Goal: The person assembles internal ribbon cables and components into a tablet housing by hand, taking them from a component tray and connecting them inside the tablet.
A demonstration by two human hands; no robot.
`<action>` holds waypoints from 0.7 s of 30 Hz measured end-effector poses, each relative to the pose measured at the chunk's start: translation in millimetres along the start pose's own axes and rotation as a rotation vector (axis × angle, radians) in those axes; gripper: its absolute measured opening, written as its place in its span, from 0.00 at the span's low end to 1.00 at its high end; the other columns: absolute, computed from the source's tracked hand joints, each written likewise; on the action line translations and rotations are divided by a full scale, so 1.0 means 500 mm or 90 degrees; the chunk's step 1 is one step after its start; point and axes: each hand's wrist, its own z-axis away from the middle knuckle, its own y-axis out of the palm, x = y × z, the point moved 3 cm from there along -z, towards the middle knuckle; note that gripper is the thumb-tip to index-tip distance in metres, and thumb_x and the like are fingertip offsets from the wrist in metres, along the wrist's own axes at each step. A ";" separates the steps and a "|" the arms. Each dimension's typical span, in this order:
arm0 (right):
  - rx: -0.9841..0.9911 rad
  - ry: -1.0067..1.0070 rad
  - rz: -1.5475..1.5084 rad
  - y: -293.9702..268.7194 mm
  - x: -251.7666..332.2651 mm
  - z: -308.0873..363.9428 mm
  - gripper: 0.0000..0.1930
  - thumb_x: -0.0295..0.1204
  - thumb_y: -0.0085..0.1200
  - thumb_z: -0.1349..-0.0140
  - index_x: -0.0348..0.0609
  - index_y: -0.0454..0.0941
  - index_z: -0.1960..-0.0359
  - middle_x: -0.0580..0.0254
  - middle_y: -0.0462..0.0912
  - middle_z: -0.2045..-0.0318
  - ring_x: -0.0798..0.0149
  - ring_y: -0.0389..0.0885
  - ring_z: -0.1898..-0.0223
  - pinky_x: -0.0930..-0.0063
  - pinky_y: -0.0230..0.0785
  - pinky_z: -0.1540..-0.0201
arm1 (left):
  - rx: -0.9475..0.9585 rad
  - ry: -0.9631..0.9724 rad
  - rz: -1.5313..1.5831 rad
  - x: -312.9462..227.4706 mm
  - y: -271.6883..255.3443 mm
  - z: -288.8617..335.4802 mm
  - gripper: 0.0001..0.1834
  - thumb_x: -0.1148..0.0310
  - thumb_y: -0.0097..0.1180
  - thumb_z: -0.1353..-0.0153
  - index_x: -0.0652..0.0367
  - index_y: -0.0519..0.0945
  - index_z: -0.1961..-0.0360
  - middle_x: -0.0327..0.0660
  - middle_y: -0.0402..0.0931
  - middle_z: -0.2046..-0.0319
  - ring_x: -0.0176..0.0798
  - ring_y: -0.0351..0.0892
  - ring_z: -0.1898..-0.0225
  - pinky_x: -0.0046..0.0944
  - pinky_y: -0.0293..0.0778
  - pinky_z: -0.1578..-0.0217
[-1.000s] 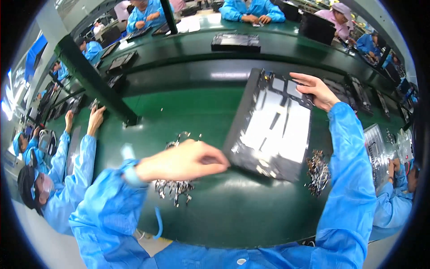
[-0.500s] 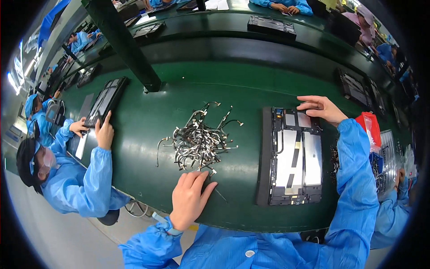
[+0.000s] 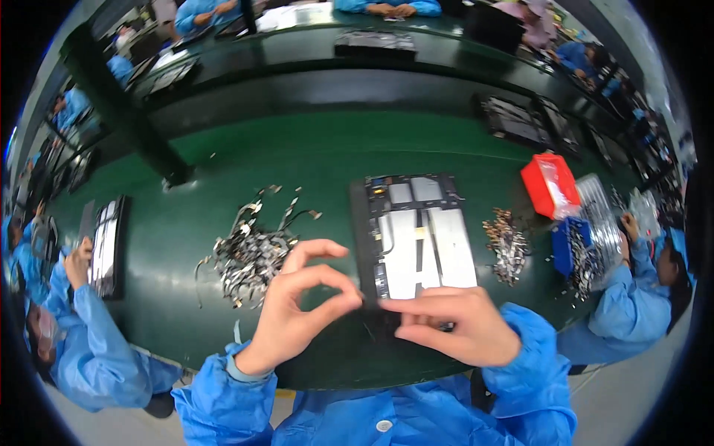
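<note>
My left hand [image 3: 297, 301] has thumb and forefinger pinched together beside the near left corner of an opened flat electronic device [image 3: 401, 223]. Something small and dark shows at those fingertips, too small to name. Facing it, my right hand [image 3: 457, 321] reaches over the device's near edge with its fingers closed in a pinch; what they hold, if anything, is hidden. Silver battery-like panels and a black frame make up the device, which lies flat on the green table. Left of it, partly behind my left hand, is a tangled pile of short cables [image 3: 249, 249] with small connectors.
A heap of small metallic parts [image 3: 508, 249] lies right of the device. Beyond it stand a red bin [image 3: 549, 186] and a blue bin [image 3: 567, 249]. A green post [image 3: 123, 111] rises at far left. Co-workers in blue sit on both sides.
My left hand has left the cable pile and come to the device's near left corner. My right hand has moved from its far right corner to the near edge. The view has turned right.
</note>
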 end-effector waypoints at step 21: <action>-0.290 -0.005 -0.280 -0.096 -0.077 0.030 0.05 0.24 0.62 0.41 0.34 0.82 0.71 0.66 0.78 0.71 0.79 0.74 0.70 0.84 0.63 0.73 | 0.228 -0.193 0.203 -0.038 0.172 -0.034 0.14 0.77 0.49 0.33 0.74 0.74 0.48 0.51 0.81 0.57 0.41 0.83 0.56 0.35 0.80 0.53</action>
